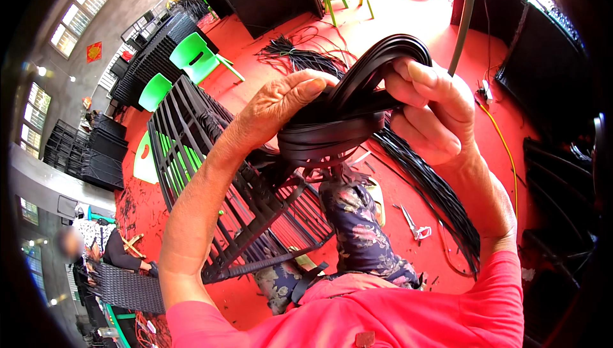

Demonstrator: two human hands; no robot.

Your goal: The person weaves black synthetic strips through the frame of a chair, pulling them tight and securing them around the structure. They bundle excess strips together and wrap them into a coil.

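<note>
A coiled bundle of black plastic weaving strips (332, 137) is held up in front of my chest. My left hand (284, 102) closes on its left side, thumb along the top. My right hand (434, 105) grips a bent loop of the strips on the right, thumb and fingers pressed round it. Below and to the left, a black woven-furniture frame (223, 220) with bare slats leans by my legs. Loose black strips (440, 201) trail over the floor from under the bundle toward the lower right.
Scissors (414, 223) lie on the red floor (389, 265) right of my knee. A yellow cable (504, 137) runs along the right. Green chairs (199, 59) and stacked black woven panels (268, 3) stand farther off. Another person (96, 233) sits at the far left.
</note>
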